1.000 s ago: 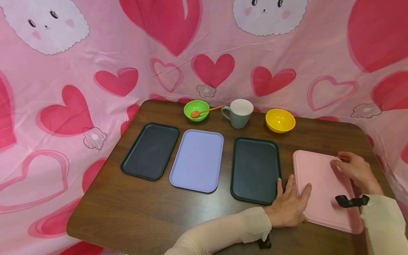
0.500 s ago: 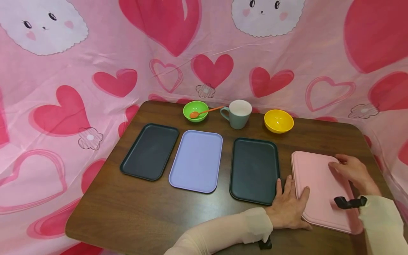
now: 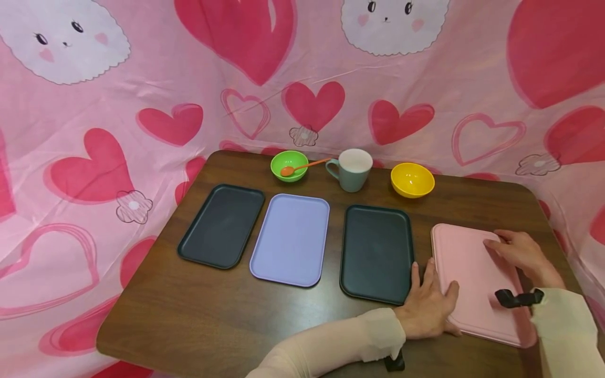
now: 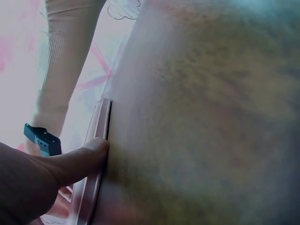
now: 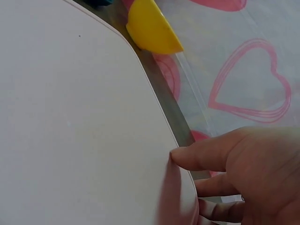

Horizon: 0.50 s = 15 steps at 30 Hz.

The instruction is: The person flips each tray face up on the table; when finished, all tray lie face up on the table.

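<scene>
A pink tray (image 3: 477, 283) with rounded corners lies on the right of the table. My left hand (image 3: 425, 310) rests at its near left corner with fingers spread, some reaching the right edge of a dark tray (image 3: 378, 254). In the left wrist view, the thumb (image 4: 79, 161) lies straight against the edge of the pink tray (image 4: 86, 199). My right hand (image 3: 522, 257) pinches the pink tray's far right edge. Its thumb (image 5: 201, 157) is on the rim in the right wrist view, and the other fingers are at the outer side, partly hidden.
A lavender tray (image 3: 290, 239) and another dark tray (image 3: 222, 226) lie to the left. Along the back stand a green bowl (image 3: 288, 157) with an orange spoon (image 3: 304, 166), a grey-green mug (image 3: 352, 178) and a yellow bowl (image 3: 412, 181). A pink heart-print cloth (image 3: 189, 63) hangs behind.
My left thumb has come into sight at the pink tray's near edge since one second ago. The right hand keeps its place at the far right edge. The head view has shifted slightly.
</scene>
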Available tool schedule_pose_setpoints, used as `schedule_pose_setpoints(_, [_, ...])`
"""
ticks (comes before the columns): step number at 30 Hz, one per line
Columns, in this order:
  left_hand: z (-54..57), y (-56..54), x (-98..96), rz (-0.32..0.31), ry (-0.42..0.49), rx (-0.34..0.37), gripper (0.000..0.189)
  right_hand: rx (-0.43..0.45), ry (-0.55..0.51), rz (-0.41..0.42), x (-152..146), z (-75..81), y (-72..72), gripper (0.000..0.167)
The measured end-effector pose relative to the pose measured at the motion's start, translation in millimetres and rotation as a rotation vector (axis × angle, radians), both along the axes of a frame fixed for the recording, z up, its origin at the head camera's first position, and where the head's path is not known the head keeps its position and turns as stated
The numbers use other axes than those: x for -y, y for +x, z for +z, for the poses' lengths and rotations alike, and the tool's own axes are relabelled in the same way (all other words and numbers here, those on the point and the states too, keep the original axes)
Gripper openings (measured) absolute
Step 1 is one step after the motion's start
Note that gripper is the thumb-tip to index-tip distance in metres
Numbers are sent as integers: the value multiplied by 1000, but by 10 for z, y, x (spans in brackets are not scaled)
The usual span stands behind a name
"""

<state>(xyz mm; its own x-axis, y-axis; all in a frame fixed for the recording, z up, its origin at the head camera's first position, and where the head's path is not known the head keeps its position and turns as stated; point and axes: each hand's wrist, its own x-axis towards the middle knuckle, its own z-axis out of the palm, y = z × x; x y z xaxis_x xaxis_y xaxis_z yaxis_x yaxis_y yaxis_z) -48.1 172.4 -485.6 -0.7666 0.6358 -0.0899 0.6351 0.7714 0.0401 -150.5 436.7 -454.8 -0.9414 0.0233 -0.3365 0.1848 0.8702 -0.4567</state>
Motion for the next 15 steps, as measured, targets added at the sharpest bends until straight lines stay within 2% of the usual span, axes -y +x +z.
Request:
schedule_pose_setpoints(5, [4, -47, 43, -10, 88, 12, 93, 9, -26, 17, -31, 18, 4, 78])
schedule_pose_setpoints(11, [35, -93, 76, -8, 184, 74, 101, -58, -25, 30, -58, 6, -3, 69])
schedule_pose_setpoints(15, [79, -109, 101, -1, 246, 88, 108, -9, -67, 16, -91, 8, -5, 72])
